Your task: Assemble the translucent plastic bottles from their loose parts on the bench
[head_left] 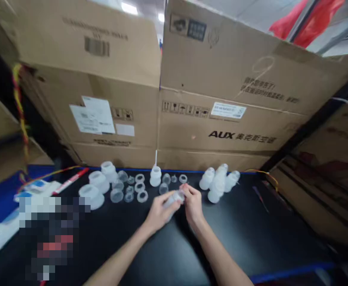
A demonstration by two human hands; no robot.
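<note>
Over the black table, my left hand (161, 211) is wrapped around a translucent plastic bottle (174, 198), tilted with its neck toward the right. My right hand (193, 201) is pinched at the bottle's neck end; what lies between its fingertips is too small and blurred to name. Just beyond the hands are a white ring (183, 178) and several clear cups (163, 188). Behind them stands an open translucent bottle (155, 176) with a thin white stick (156, 158) rising at its mouth. To the right of my right hand, several capped bottles (217, 184) stand grouped together.
On the left are wide-mouthed bottles (92, 197), clear caps (117, 195), white rings (142, 196) and a red-and-white marker (70, 180). A cardboard wall (215, 131) closes off the back. A thin tool (260, 198) lies at the right. Part of the left side is pixelated.
</note>
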